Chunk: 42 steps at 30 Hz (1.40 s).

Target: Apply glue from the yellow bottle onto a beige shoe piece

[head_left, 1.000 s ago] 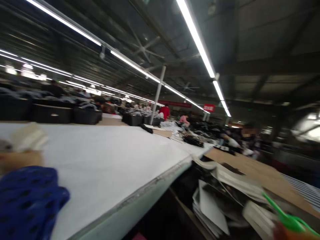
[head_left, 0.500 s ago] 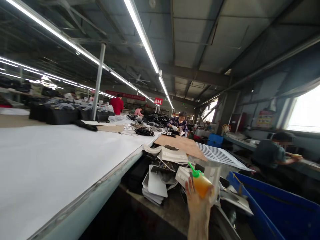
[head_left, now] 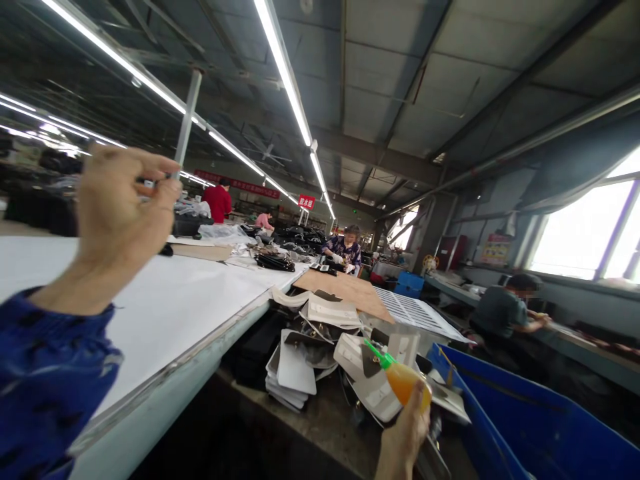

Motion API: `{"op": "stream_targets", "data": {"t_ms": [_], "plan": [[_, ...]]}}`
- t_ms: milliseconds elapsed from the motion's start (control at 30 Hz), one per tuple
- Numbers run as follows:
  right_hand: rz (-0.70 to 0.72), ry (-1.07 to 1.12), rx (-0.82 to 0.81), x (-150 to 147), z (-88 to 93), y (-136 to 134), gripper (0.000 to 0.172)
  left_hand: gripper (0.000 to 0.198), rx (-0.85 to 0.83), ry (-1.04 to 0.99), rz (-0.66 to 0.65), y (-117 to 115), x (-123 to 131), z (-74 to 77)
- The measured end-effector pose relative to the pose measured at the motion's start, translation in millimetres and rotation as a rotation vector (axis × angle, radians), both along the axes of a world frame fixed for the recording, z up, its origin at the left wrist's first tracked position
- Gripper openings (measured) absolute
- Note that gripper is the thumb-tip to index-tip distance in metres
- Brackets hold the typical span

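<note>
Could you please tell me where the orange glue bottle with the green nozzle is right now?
The glue bottle sits low and right of centre in the head view, held in the right hand over the pale cut pieces.

- The right hand [head_left: 403,437] holds an orange bottle [head_left: 406,385] with a green tip.
- The left hand [head_left: 120,210] is up over the white table [head_left: 200,293], pinching something small, maybe a thin stick.
- Grey cards [head_left: 295,370] lie piled beside a blue bin [head_left: 525,427].

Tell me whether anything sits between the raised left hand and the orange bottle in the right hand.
Nothing visible does. The left hand is raised above the white table, pinching something small; the right hand holds the orange bottle lower right, over stacked white cards. Open air separates them.
</note>
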State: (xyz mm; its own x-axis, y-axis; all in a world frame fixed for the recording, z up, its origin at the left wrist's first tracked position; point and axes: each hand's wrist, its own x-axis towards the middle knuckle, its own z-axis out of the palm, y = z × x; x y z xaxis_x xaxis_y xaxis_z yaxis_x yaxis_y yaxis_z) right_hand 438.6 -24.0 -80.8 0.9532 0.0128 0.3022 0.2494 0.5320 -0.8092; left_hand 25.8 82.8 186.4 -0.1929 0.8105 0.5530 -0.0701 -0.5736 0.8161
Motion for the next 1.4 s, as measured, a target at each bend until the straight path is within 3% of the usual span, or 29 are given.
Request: {"op": "stream_targets", "data": {"t_ms": [67,100,200,333,433,500,567,633,733,833,900,1000,1133,1233,1400], "plan": [[0.054,0.170,-0.047,-2,-3.6,6,0.039,0.035,0.232,0.125,0.195,8,26,-12.4],[0.068,0.237,-0.069,-4,-4.8,9,0.036,0.030,0.257,0.153,0.187,12,38,-22.0],[0.055,0.342,-0.064,-16,-2.5,12,0.035,0.026,0.120,0.161,0.014,22,70,-64.3],[0.079,0.360,0.123,-32,17.7,8,0.042,0.029,-0.154,0.142,-0.280,21,115,-141.1],[0.147,0.326,0.237,-48,38.2,6,0.041,0.048,-0.343,0.089,-0.583,2,150,-190.2],[0.252,0.284,0.265,-64,50.3,8,0.046,0.065,-0.430,0.052,-0.793,-15,170,-208.2],[0.385,0.243,0.281,-85,59.8,10,0.054,0.072,-0.444,-0.013,-0.967,-32,185,-212.9],[0.529,0.223,0.287,-108,66.4,13,0.060,0.069,-0.432,-0.119,-1.060,-45,194,-208.7],[0.721,0.221,0.286,-139,71.3,19,0.062,0.056,-0.491,-0.316,-1.005,-48,196,-198.5],[0.825,0.220,0.288,-156,71.9,26,0.058,0.046,-0.572,-0.450,-0.909,-40,182,-193.7],[0.816,0.206,0.306,-156,71.4,29,0.052,0.041,-0.599,-0.493,-0.877,-32,165,-193.8],[0.684,0.151,0.361,-145,70.5,30,0.044,0.040,-0.620,-0.532,-0.828,-28,135,-197.0],[0.572,0.056,0.367,-134,67.9,21,0.054,0.043,-0.662,-0.557,-0.760,-36,107,-202.4],[0.532,-0.140,0.263,-149,67.6,11,0.057,0.042,-0.699,-0.567,-0.735,-49,102,-202.3],[0.438,-0.535,0.164,-190,78.2,-2,0.055,0.039,-0.582,-0.594,-0.825,-66,102,-194.4]]}}
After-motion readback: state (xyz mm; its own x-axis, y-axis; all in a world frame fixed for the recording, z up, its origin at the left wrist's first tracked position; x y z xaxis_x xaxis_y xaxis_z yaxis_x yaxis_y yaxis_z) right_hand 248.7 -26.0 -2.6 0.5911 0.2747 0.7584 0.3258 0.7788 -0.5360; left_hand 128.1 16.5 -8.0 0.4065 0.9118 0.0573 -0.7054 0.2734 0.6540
